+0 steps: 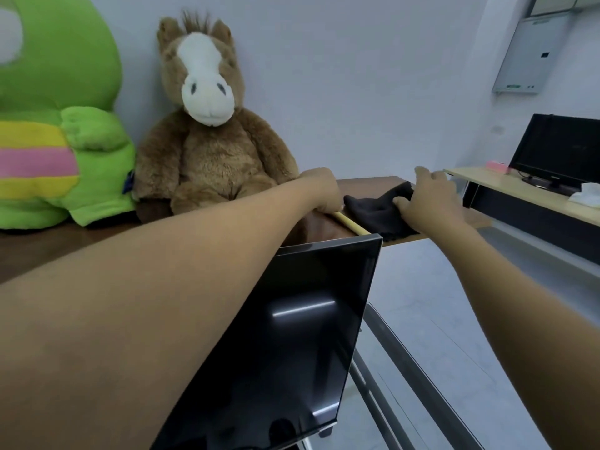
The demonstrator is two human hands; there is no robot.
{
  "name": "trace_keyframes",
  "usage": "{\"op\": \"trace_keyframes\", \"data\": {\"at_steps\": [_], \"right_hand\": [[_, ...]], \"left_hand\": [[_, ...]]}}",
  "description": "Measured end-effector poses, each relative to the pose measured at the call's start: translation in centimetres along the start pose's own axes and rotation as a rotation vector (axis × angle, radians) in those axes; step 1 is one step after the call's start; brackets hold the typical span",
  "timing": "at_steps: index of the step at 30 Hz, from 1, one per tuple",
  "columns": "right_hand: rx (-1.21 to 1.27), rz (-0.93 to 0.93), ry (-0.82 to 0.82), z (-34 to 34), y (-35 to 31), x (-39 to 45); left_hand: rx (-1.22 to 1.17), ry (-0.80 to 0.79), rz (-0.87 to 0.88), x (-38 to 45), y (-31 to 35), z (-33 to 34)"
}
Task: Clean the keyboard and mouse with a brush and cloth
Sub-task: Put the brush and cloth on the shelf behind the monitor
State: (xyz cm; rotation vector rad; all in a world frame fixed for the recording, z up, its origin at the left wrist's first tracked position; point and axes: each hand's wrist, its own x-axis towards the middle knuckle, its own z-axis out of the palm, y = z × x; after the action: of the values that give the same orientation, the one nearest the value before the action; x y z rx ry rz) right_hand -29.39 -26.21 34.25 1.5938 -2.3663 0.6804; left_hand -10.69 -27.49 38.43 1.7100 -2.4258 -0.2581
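My left hand [321, 190] gripped the brush [350, 224] handle; my right hand [428, 196] pinched the dark cloth [376, 209] on the worktop [367, 183]. Tools only being collected. Keyboard and mouse out of view, so I judged all cleaning remained.

No text, label or number is sharp enough to read anywhere

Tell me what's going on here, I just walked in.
A person is reaching over a dark monitor to a wooden shelf. The left hand grips a pale brush handle, and the right hand holds a dark cloth. A plush horse and a green plush sit alongside. No keyboard or mouse is in view.
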Motion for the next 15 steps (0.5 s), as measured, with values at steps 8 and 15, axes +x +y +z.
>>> {"op": "trace_keyframes", "data": {"at_steps": [8,15], "right_hand": [[0.035,-0.167,-0.46,0.4,-1.7,-1.1],[0.127,-0.196,-0.444,1.1,-0.4,-0.7]], "left_hand": [[-0.055,-0.336,0.068,1.3,-0.2,1.0],[-0.107,-0.207,0.137,1.9,0.0,1.2]]}}
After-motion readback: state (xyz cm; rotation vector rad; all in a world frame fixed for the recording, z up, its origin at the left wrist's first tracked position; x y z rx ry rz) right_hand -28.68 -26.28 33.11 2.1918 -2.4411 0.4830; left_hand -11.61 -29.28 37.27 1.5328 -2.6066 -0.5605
